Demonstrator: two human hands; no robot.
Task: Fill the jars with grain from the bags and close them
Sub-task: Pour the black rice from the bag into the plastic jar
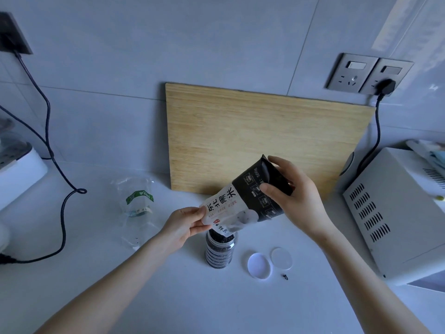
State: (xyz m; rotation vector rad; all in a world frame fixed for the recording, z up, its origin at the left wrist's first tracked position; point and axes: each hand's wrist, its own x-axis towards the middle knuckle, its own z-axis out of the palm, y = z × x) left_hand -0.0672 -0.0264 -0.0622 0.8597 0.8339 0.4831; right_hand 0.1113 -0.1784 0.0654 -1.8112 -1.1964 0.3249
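A black and white bag of black rice (243, 201) is tilted mouth-down over a clear ribbed jar (220, 251) that stands on the white counter. Dark grain fills the jar almost to its rim. My left hand (186, 225) pinches the bag's lower, open end just above the jar. My right hand (296, 196) grips the raised black end of the bag. Two round clear lids (259, 264) (281, 258) lie flat on the counter just right of the jar.
An empty clear plastic bag with a green label (138, 208) lies to the left. A bamboo cutting board (260, 141) leans on the tiled wall behind. A white appliance (397, 213) stands at the right, a black cable (61, 208) loops at the left.
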